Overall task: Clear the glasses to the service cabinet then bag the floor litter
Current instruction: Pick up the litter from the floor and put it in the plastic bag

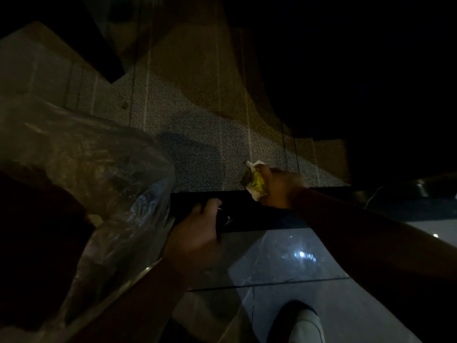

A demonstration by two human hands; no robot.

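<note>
The scene is dim. My right hand [279,186] is closed around crumpled litter [256,181], a wad of white paper with a yellow wrapper, just above the grey carpet [197,144]. My left hand [197,233] grips the rim of a large clear plastic bag [94,174], which bulges to the left with dark contents inside. The two hands are about a forearm's width apart. No glasses are visible.
A black strip [247,209] divides the carpet from glossy floor tiles [284,263] that reflect a light. My white shoe [304,325] stands on the tiles at the bottom. Dark furniture [358,70] fills the upper right, and a dark leg [103,50] stands upper left.
</note>
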